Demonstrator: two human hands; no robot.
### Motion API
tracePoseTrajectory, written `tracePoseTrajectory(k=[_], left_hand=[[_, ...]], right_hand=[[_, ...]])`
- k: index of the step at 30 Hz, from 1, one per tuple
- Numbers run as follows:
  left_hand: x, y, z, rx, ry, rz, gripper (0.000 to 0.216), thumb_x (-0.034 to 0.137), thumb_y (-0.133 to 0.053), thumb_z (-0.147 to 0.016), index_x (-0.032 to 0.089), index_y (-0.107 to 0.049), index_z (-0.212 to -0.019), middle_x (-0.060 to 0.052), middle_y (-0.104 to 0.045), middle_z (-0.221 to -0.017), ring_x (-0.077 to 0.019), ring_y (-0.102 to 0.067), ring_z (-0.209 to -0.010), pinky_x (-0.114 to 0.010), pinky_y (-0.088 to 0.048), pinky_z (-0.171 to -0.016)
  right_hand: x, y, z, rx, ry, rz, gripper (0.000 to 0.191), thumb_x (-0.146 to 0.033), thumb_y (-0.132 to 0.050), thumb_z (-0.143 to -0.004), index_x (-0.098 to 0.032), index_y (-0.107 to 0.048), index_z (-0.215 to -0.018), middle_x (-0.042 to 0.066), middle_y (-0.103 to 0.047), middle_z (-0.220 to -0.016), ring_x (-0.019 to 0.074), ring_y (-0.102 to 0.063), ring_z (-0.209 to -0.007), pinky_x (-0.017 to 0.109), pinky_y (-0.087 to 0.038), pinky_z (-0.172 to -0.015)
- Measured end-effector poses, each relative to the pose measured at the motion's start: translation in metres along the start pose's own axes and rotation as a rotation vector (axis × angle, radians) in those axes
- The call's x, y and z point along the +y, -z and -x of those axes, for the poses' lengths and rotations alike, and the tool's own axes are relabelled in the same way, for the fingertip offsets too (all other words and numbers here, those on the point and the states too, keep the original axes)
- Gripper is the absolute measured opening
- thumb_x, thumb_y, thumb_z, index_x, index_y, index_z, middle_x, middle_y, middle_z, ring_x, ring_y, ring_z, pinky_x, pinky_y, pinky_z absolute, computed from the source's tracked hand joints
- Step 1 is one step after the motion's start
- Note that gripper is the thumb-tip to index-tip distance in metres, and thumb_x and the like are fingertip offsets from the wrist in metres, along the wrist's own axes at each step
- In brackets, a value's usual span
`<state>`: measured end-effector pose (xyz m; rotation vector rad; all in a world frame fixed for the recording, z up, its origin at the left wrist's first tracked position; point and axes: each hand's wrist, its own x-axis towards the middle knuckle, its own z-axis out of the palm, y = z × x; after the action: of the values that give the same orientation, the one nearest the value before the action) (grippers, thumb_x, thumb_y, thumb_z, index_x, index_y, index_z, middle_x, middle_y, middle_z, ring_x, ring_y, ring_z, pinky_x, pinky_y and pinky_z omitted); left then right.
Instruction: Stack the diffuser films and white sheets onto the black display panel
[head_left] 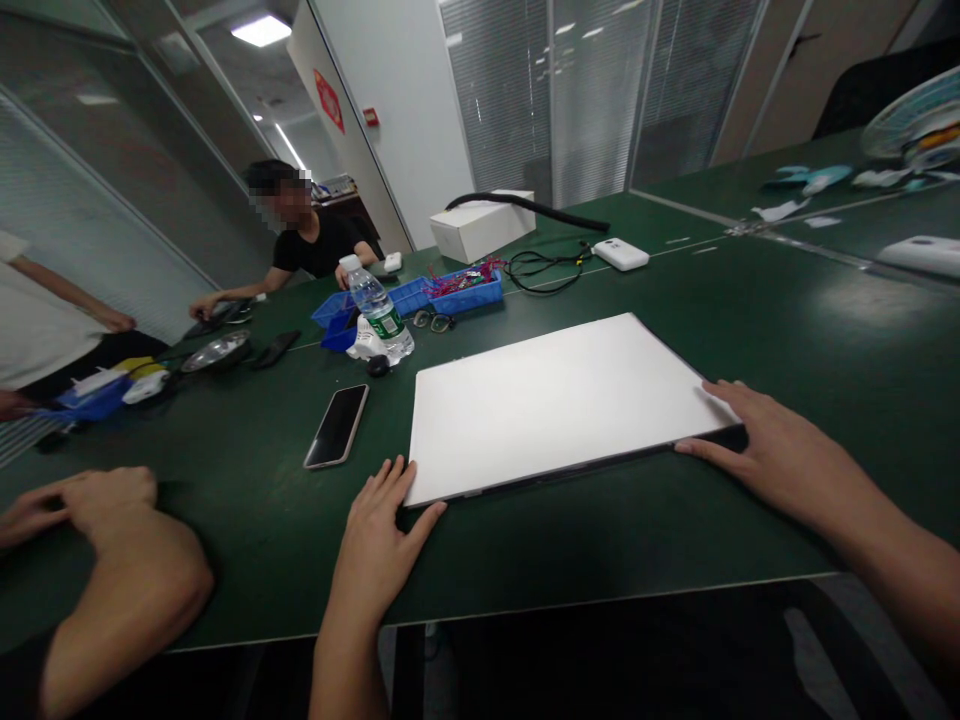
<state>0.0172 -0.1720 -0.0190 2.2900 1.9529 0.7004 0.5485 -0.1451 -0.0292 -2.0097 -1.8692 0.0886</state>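
A flat white rectangular board (540, 410) with a dark edge beneath lies on the green table in front of me. My left hand (379, 525) straddles its near left corner, fingers along the left side and thumb at the front edge. At the near right corner, my right hand (757, 440) grips the board, with fingers over the right side and thumb along the front edge. The board is held between both hands. Its underside is hidden.
Left of the board lie a phone (337, 427) and a water bottle (379, 315). Behind are glasses (433, 321), a blue tray of wires (466, 292), a white box (484, 230) and a white device (621, 254). Another person's arm (135, 570) rests at left; other people sit beyond.
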Motion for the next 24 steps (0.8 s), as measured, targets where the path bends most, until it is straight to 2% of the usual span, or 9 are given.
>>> tracePoseTrajectory(k=[3, 7, 12, 15, 18, 22, 24], left_hand=[[0.002, 0.002, -0.001, -0.014, 0.008, -0.005, 0.067, 0.06, -0.067, -0.1, 0.016, -0.067, -0.151, -0.016, -0.062, -0.161, -0.0387, -0.052, -0.156, -0.065, -0.04, -0.129], [0.004, 0.004, -0.001, -0.027, 0.023, 0.001, 0.064, 0.058, -0.068, -0.1, 0.018, -0.068, -0.15, -0.015, -0.065, -0.158, -0.0394, -0.053, -0.155, -0.066, -0.043, -0.127], [0.007, 0.004, -0.001, -0.016, 0.006, -0.007, 0.063, 0.055, -0.07, -0.099, 0.019, -0.068, -0.15, -0.015, -0.065, -0.157, -0.0397, -0.054, -0.154, -0.067, -0.043, -0.127], [0.009, 0.005, -0.002, -0.009, 0.012, -0.017, 0.065, 0.055, -0.071, -0.098, 0.018, -0.068, -0.151, -0.014, -0.066, -0.157, -0.04, -0.054, -0.154, -0.066, -0.044, -0.127], [0.01, 0.006, -0.002, -0.017, 0.021, -0.014, 0.066, 0.056, -0.071, -0.097, 0.017, -0.068, -0.15, -0.014, -0.067, -0.156, -0.0398, -0.054, -0.154, -0.065, -0.044, -0.128], [0.01, 0.006, -0.002, -0.032, 0.037, -0.01, 0.067, 0.057, -0.07, -0.098, 0.019, -0.067, -0.152, -0.012, -0.065, -0.158, -0.0388, -0.053, -0.155, -0.063, -0.042, -0.129], [0.011, 0.007, -0.003, -0.036, 0.049, -0.013, 0.066, 0.057, -0.069, -0.098, 0.02, -0.067, -0.153, -0.011, -0.064, -0.159, -0.0385, -0.053, -0.155, -0.063, -0.042, -0.129]], right_hand=[[-0.001, 0.002, 0.0, 0.017, 0.024, -0.005, 0.116, -0.099, -0.048, -0.082, -0.012, -0.059, -0.158, 0.015, -0.051, -0.162, 0.0427, -0.044, -0.153, 0.063, -0.041, -0.126], [-0.003, 0.004, 0.001, 0.037, -0.016, 0.027, 0.124, -0.104, -0.047, -0.08, -0.008, -0.058, -0.158, 0.017, -0.053, -0.16, 0.0439, -0.042, -0.154, 0.064, -0.042, -0.125], [-0.006, 0.006, 0.002, 0.032, 0.03, 0.019, 0.12, -0.102, -0.036, -0.088, -0.007, -0.059, -0.157, 0.018, -0.054, -0.158, 0.0413, -0.048, -0.15, 0.061, -0.04, -0.128], [-0.008, 0.009, 0.002, 0.02, 0.025, -0.027, 0.116, -0.099, -0.037, -0.089, -0.007, -0.061, -0.155, 0.018, -0.057, -0.155, 0.0404, -0.053, -0.144, 0.059, -0.042, -0.127], [-0.008, 0.014, 0.001, 0.01, -0.033, -0.126, 0.108, -0.094, -0.044, -0.088, -0.011, -0.063, -0.154, 0.015, -0.06, -0.152, 0.039, -0.058, -0.138, 0.058, -0.045, -0.124], [-0.003, 0.023, 0.0, -0.001, -0.201, -0.305, 0.103, -0.091, -0.059, -0.078, -0.021, -0.068, -0.152, 0.013, -0.062, -0.15, 0.0418, -0.064, -0.129, 0.063, -0.051, -0.115], [-0.002, 0.028, 0.001, 0.019, -0.256, -0.436, 0.095, -0.085, -0.067, -0.074, -0.025, -0.07, -0.149, 0.01, -0.063, -0.15, 0.0421, -0.063, -0.132, 0.065, -0.048, -0.119]])
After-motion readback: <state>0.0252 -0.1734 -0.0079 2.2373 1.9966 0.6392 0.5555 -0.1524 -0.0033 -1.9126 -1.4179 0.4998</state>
